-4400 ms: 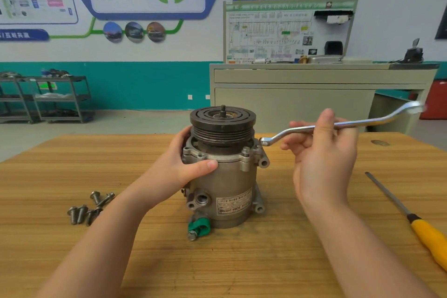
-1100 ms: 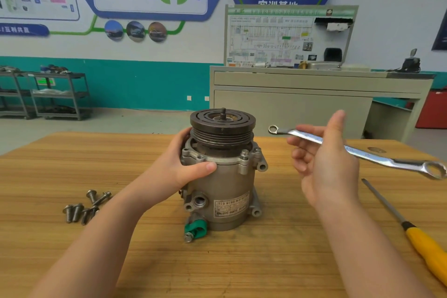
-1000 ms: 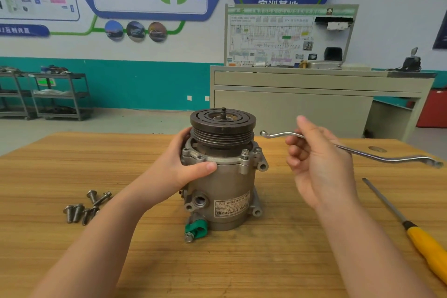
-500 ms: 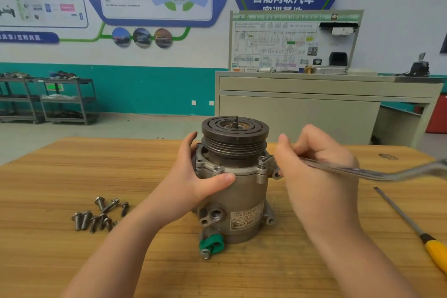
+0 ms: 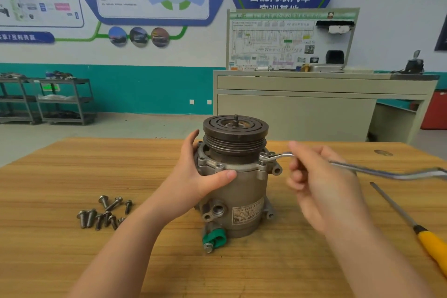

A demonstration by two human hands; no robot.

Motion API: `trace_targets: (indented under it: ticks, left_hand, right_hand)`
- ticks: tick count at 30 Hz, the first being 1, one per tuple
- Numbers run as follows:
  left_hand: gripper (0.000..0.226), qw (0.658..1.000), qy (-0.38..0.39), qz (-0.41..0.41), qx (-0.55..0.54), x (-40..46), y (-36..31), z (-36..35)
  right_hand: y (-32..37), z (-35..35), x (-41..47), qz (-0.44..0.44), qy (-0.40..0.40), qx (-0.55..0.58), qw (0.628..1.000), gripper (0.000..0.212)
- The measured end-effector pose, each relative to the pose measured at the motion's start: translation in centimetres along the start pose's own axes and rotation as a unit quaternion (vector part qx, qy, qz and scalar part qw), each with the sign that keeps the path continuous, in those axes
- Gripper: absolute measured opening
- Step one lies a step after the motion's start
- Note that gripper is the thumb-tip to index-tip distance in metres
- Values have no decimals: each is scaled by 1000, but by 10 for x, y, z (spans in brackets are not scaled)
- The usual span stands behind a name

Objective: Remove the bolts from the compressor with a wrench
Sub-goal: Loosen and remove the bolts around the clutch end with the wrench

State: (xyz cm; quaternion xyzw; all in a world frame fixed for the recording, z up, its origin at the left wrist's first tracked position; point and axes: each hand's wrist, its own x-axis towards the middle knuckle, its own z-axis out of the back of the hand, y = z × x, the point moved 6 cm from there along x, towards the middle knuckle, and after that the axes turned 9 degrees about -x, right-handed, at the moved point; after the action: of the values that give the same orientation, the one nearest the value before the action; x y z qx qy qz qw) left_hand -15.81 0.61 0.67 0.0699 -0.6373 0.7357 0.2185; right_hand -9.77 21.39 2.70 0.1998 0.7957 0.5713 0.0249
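- Head view: a compressor (image 5: 238, 184) stands upright near the middle of a wooden table (image 5: 60, 172) with a streaky grain. Its body is dull cast metal, cylindrical, topped by a dark grooved pulley (image 5: 235, 134) with a short threaded stub at its centre.
- The left hand (image 5: 199, 176) grips the compressor's left side, fingers curled behind the flange, thumb pressed across the front.
- The right hand (image 5: 321, 186) holds a slim, shiny offset wrench (image 5: 362, 168), fingers curled round its shank; the ring end sits on a bolt (image 5: 264, 158) at the flange's right edge, and the far end runs off to the right, blurred.
- A heap of loose flanged bolts (image 5: 102, 211), grey steel, lies on the table left of the compressor, well apart from it.
- A screwdriver (image 5: 416, 225) with a thin round shaft and smooth yellow handle lies at the right edge.
- A green plastic cap (image 5: 215, 237) sits at the compressor's base.
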Motion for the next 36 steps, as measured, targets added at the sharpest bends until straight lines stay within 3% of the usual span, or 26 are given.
trace_targets:
  ticks: [2,4,8,12,18,22,23,28,36]
  left_hand:
    - [124,1000,0,1,-4,0,1,0]
    - [122,1000,1,1,-4,-1,1,-1]
    - [123,1000,-1,-8,-2,0,0,0]
    - [123,1000,-2,-5,5,0,0,0]
    - [121,1000,-1,0,0,-2,-3,-2]
    - [123,1000,1,-4,-6,-2,-5,-3]
    - [123,1000,1,-4,-6,-2,-5,-3]
    - [124,1000,-2,-7,-6,-2,-4,-3]
    - [122,1000,1,-2,-7,-1,-3,-2]
  right_hand:
    - [-7,-1,17,-98,33,57,993,20]
    - [2,-1,28,-92,45,78,992,25]
    - [42,3,30,122,27,-8,992,40]
    - [51,-7,0,314,-18,-205,927,45]
    - [38,-24,-19,378,-51,-265,886,44]
    - [42,-39,-40,467,-73,-328,818,44]
    - [40,-40,-42,466,-75,-334,816,45]
    - [24,-28,-33,333,-105,-227,909,46]
    - [26,-27,-32,317,-137,-174,922,44]
